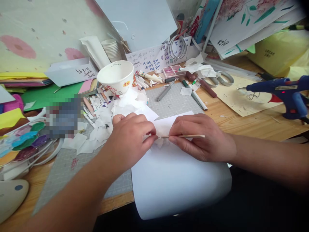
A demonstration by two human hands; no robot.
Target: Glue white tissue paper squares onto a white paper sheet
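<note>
My right hand (202, 137) pinches a thin wooden stick (198, 136), which lies nearly level and points left. The fingertips of my left hand (131, 135) are pressed together on a small, thin whitish scrap (159, 142) at the stick's left tip. The scrap looks like paper, and its edges are hard to make out. Both hands are just above a large white sheet (181, 180) that curls down over the table's front edge. Left of my left hand, torn white paper pieces (98, 133) are heaped on a grey cutting mat (116, 183).
A white paper bowl (116, 75) stands behind the scraps, with markers (193, 95) around it. At the right lies a blue glue gun (272, 87), its red light lit. Scissors (224, 78) rest at the back right. A paint palette (21, 141) sits at the left.
</note>
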